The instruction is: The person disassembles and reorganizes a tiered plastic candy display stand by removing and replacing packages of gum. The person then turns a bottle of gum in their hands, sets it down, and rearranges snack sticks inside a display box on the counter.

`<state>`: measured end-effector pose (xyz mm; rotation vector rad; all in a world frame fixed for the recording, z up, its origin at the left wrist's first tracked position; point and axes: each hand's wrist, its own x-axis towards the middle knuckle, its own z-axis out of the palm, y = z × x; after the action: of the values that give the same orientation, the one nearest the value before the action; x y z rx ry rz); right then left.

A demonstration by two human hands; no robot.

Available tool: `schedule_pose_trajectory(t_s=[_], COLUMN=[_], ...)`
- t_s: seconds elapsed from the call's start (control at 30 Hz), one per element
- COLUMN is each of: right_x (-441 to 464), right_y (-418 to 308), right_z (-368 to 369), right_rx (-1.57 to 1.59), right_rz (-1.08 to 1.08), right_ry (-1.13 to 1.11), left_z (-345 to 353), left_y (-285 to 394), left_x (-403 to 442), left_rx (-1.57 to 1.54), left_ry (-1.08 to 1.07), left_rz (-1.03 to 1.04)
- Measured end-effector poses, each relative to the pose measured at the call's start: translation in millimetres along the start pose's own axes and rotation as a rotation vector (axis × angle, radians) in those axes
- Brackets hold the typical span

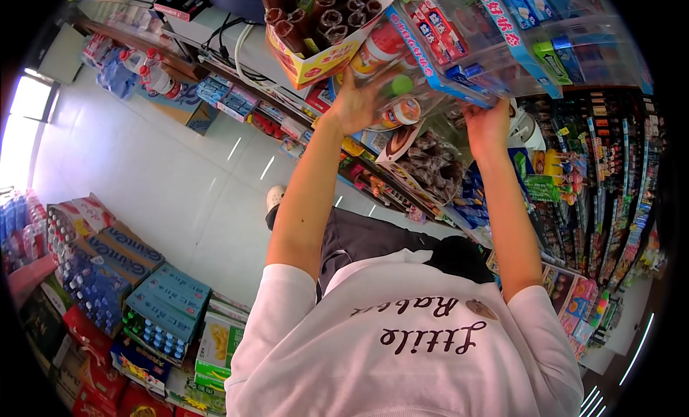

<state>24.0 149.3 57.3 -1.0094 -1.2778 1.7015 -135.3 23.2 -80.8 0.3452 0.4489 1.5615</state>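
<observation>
A clear plastic display rack (474,65) with blue printed edges stands tilted at the upper right, with red, blue and green packs on its tiers. My left hand (353,105) is at the rack's left side, fingers bent against the clear plastic, below a yellow box (316,67) of wrapped brown sticks. At the rack's lower front corner, my right hand (489,126) has its fingers closed on the bottom edge. Between my hands are a small tub with an orange label (402,113) and an open box of dark wrapped sweets (434,162).
Hanging packets (599,180) fill the right side. Cartons of bottles (161,309) are stacked at the lower left. Wrapped bottles (154,76) and a cardboard box (179,105) sit beyond the pale floor (208,180). A cable loops beside the counter.
</observation>
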Motion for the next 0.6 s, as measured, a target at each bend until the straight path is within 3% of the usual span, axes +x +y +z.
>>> schedule_pose_trajectory(t_s=[0.2, 0.6], right_x=[3.7, 7.1], right_y=[-0.7, 0.5], right_z=[0.5, 2.5], right_rx=[0.037, 0.078], right_rz=[0.011, -0.028], right_ry=[0.056, 0.029], left_z=[-3.4, -14.6], left_y=[-12.8, -20.0], left_x=[0.7, 7.2], left_rx=[-0.015, -0.127], left_ry=[-0.034, -0.178], left_rz=[0.118, 0.089])
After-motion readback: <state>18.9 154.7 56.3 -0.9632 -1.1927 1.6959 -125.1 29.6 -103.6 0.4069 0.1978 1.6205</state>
